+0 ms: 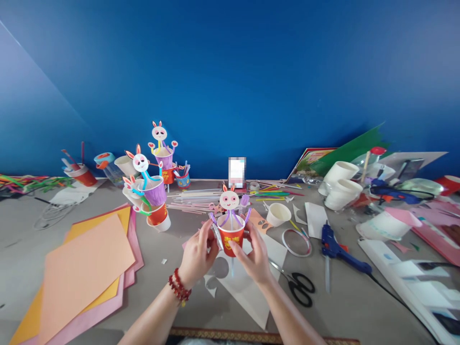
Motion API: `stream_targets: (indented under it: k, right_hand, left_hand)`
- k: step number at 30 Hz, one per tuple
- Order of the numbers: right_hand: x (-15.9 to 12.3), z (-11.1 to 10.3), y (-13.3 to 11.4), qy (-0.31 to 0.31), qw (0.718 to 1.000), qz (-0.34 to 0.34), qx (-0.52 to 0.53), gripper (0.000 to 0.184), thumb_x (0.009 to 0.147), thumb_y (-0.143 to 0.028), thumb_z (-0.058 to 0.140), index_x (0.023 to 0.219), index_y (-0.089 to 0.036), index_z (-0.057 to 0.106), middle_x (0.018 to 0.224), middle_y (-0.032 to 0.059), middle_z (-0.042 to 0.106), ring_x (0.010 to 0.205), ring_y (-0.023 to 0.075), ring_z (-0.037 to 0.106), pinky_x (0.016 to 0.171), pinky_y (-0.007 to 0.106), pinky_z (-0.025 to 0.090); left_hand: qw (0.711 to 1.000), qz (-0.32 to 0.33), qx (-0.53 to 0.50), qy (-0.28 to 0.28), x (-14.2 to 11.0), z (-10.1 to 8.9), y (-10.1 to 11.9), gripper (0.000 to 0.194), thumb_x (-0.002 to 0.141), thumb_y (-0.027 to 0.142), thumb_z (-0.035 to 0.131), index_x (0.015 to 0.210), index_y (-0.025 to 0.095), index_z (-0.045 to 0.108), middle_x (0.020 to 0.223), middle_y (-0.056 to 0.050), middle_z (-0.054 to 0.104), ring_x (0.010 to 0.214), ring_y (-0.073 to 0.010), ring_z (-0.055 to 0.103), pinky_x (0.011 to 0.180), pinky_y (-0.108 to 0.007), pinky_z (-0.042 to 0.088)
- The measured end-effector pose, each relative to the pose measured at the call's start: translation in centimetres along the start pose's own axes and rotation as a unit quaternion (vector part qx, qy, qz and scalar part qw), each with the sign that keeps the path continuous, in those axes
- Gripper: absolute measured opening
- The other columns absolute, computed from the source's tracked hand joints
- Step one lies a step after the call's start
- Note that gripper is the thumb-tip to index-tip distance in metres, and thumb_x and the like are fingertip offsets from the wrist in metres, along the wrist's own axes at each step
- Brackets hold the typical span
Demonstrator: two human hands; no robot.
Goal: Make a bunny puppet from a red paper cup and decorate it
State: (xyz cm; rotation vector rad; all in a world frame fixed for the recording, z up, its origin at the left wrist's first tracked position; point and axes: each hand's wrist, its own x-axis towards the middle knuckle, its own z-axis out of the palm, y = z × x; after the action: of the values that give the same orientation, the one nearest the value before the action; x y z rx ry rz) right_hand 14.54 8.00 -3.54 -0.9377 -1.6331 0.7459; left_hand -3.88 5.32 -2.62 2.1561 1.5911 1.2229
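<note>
The fingers of your right hand (257, 254) are gripping the red paper cup (233, 239), thumb across its front. Your left hand (197, 254) is curling its fingers at the other side, by a slim pale strip (217, 235); whether they are gripping strip or cup, you cannot tell. The cup is standing upright between your hands, over the white sheet (251, 299), with a straw (233, 268) showing beneath. For good control, you are wanting light, even pressure, since thin paper is likely to dent. You are best steadying the wall below the rim, leaving the rabbit face (229, 201) and purple arms (248, 216) unpressed, and minding the scissors (302, 289) near your right wrist.
</note>
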Motion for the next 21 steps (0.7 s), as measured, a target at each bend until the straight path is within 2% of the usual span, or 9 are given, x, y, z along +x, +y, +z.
stream_targets:
  k: [7,13,18,21]
  right_hand:
    - [0.0,0.0,-0.2,0.000,1.000,-0.009,-0.007,0.055,0.091,-0.033,0.063,0.142,-0.024,0.044,0.131,0.0152,0.059,0.107,0.0296,0.066,0.085,0.044,0.061]
    - [-0.1,0.1,0.1,0.009,1.000,-0.015,-0.018,0.054,0.090,-0.033,0.064,0.140,-0.023,0.046,0.126,0.0153,0.061,0.104,0.0299,0.067,0.082,0.043,0.062]
    - [0.2,0.1,-0.3,0.018,1.000,0.014,0.011,0.053,0.090,-0.034,0.066,0.138,-0.023,0.048,0.122,0.0138,0.063,0.101,0.0279,0.068,0.081,0.041,0.061]
    - [0.5,0.0,-0.4,0.010,0.997,0.049,0.057,0.053,0.089,-0.036,0.067,0.137,-0.024,0.049,0.122,0.0127,0.064,0.101,0.0266,0.068,0.082,0.039,0.060]
  left_hand:
    - [1.000,-0.003,-0.005,-0.006,0.0,0.0,0.3,0.052,0.087,0.012,0.048,0.137,0.020,0.035,0.076,0.001,0.061,0.068,-0.0166,0.059,0.066,-0.028,0.049]
    - [1.000,0.011,0.018,-0.002,0.1,-0.2,0.4,0.043,0.088,0.012,0.048,0.130,0.018,0.041,0.075,0.000,0.061,0.067,-0.0173,0.058,0.065,-0.028,0.049]
    - [0.995,0.102,-0.008,0.010,-0.1,-0.9,1.2,0.025,0.083,0.006,0.051,0.104,0.020,0.054,0.073,-0.001,0.059,0.063,-0.0152,0.055,0.061,-0.026,0.047]
    - [0.985,0.133,-0.093,0.066,-0.7,-1.4,1.5,0.027,0.086,0.006,0.054,0.108,0.021,0.056,0.082,-0.002,0.064,0.072,-0.0156,0.061,0.074,-0.031,0.053]
